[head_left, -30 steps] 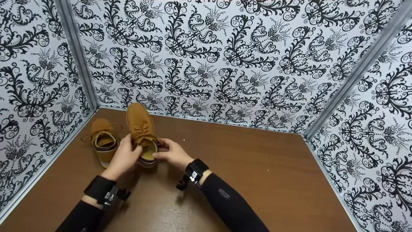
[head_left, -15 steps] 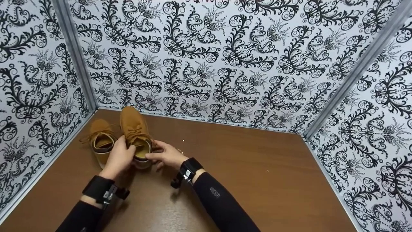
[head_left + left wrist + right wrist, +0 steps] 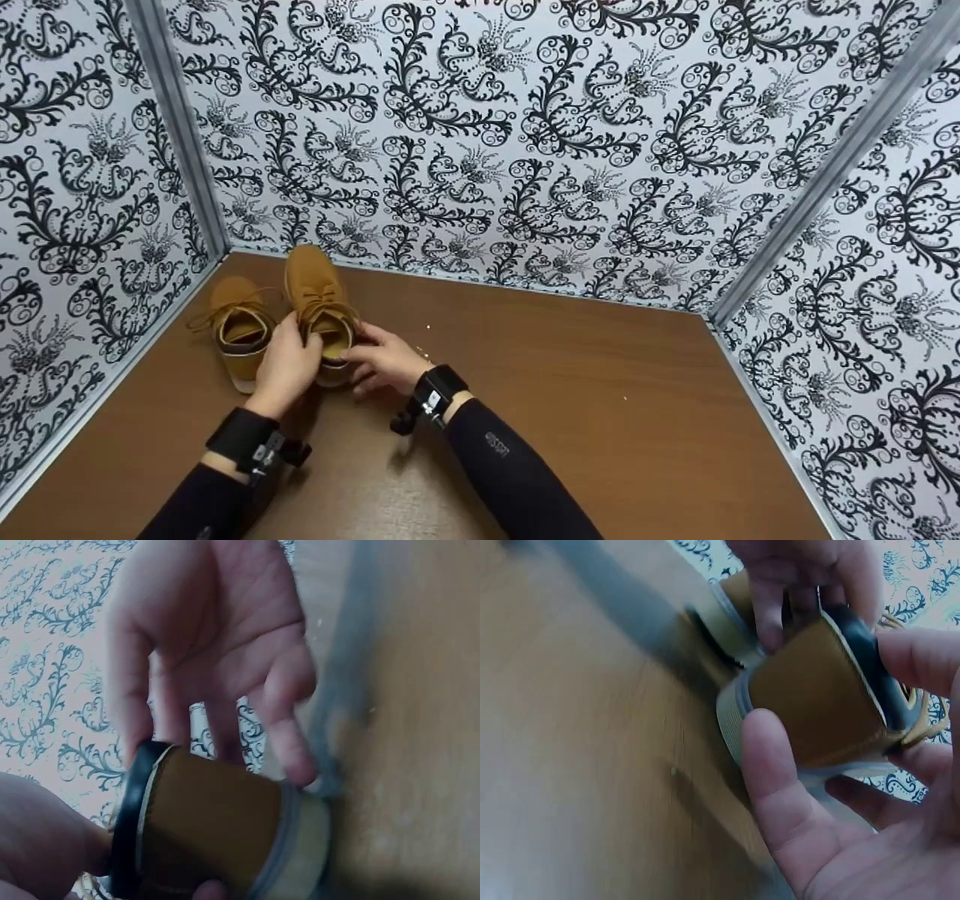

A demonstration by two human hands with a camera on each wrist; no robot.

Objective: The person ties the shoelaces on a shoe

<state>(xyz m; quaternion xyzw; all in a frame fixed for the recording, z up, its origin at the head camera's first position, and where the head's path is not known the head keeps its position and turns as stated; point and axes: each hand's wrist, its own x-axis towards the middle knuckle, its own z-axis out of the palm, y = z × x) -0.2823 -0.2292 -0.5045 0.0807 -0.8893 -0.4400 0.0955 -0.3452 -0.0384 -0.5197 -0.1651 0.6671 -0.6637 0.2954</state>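
A tan lace-up shoe stands near the back left of the table, its toe towards the rear wall and its heel towards me. My left hand grips the left side of its collar, thumb at the opening. On the right side, my right hand holds the collar with its thumb, and its other fingers spread down along the side. Close on the left is the matching shoe, pointing the same way, with loose laces. In the right wrist view, the held shoe's heel shows its dark padded collar and pale sole.
The brown wooden table meets a patterned rear wall just past the toes. A second patterned wall rises on the left. Small pale specks lie right of the shoes.
The held shoe has shifted left, closer to the other shoe, then slightly back right. Both hands moved along with it. The other shoe has stayed in place.
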